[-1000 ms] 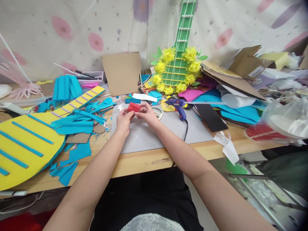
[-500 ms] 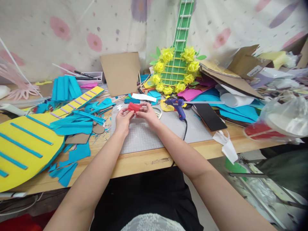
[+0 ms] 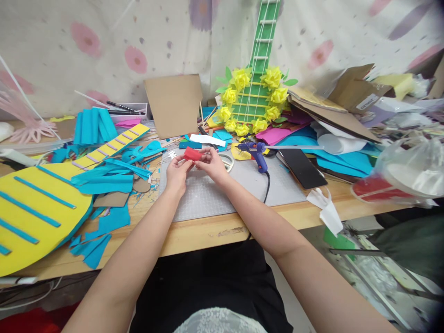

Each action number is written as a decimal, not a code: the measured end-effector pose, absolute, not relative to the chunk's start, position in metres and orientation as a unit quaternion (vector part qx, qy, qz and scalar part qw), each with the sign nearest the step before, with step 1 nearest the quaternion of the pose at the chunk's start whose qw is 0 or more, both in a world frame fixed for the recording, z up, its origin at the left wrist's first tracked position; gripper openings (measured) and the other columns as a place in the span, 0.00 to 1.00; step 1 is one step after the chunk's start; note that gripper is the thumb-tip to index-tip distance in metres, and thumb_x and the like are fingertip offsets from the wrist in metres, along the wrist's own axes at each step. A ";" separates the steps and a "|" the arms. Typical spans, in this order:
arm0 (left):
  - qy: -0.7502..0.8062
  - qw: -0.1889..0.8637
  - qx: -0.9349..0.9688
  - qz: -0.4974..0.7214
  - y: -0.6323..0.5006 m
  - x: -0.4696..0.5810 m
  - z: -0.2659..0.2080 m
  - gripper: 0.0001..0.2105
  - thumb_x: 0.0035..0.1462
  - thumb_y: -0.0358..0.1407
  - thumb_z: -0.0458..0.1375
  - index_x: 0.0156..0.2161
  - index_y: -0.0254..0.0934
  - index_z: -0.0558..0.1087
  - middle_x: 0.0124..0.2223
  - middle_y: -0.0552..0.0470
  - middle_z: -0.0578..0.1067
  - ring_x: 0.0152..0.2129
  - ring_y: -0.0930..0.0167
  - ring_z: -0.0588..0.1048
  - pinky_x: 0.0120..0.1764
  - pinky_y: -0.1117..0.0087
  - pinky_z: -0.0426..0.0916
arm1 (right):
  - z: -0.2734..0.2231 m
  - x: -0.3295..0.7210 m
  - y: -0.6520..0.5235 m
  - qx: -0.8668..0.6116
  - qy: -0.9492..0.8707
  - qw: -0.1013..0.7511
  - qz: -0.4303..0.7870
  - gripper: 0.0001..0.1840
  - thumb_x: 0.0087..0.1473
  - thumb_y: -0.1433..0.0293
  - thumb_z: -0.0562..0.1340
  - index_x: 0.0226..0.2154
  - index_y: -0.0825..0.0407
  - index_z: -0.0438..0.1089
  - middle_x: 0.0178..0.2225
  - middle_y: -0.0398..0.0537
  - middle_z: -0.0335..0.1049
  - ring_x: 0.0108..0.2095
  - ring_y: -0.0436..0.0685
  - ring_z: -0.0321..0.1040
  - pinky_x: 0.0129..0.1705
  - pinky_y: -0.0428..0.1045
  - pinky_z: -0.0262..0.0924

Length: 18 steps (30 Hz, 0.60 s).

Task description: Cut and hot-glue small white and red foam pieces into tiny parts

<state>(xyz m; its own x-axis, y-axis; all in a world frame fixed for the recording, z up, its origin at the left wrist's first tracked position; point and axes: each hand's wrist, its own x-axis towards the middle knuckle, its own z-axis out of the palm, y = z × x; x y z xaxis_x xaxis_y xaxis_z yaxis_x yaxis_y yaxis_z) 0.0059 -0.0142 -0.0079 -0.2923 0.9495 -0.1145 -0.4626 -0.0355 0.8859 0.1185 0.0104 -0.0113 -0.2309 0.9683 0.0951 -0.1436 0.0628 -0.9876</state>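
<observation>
Between my two hands is a small piece of red crepe-like paper [image 3: 192,154], held just above the grey cutting mat [image 3: 208,199]. My left hand [image 3: 177,175] pinches its left and lower edge with thumb and fingers. On the other side, my right hand [image 3: 212,164] is closed on its right edge. Partly hidden behind my right hand lie scissors with pale handles [image 3: 228,162]. A blue hot glue gun [image 3: 258,155] with a clear glue stick rests on the mat to the right.
A green guitar-shaped craft [image 3: 253,101] with yellow paper flowers stands at the back. To the left lies a yellow guitar shape [image 3: 34,222] among blue paper scraps [image 3: 107,178]. A black phone [image 3: 303,167], a plastic-wrapped tub [image 3: 398,180] and a cardboard sheet [image 3: 173,106] are also here.
Both hands keep their hold on the red paper in nearly the same place. Only a very slight shift of the fingers and paper shows.
</observation>
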 end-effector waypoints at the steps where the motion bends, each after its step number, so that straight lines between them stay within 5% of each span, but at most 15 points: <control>1: 0.449 0.529 0.273 0.666 -0.014 0.006 -0.008 0.16 0.35 0.26 0.62 0.33 0.35 0.66 0.28 0.55 0.75 0.27 0.75 0.75 0.42 0.67 0.68 | -0.011 0.119 0.010 -0.387 -0.555 0.493 0.546 0.23 0.37 0.68 0.66 0.35 0.49 0.56 0.25 0.36 0.66 0.28 0.49 0.67 0.35 0.50 0.64; 18: 0.494 0.515 0.289 0.638 -0.017 0.004 -0.004 0.19 0.38 0.26 0.63 0.34 0.39 0.59 0.25 0.58 0.74 0.24 0.74 0.75 0.39 0.68 0.69 | -0.011 0.119 0.007 -0.388 -0.528 0.562 0.505 0.23 0.41 0.64 0.65 0.39 0.47 0.54 0.25 0.36 0.61 0.29 0.50 0.66 0.41 0.51 0.63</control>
<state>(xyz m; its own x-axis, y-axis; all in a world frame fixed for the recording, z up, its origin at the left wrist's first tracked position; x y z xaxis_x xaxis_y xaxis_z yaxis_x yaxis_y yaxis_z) 0.0036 -0.0166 -0.0039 -0.3019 0.9430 -0.1403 -0.3714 0.0192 0.9283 0.1186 0.0066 -0.0107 -0.0674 0.9773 0.2009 -0.1581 0.1883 -0.9693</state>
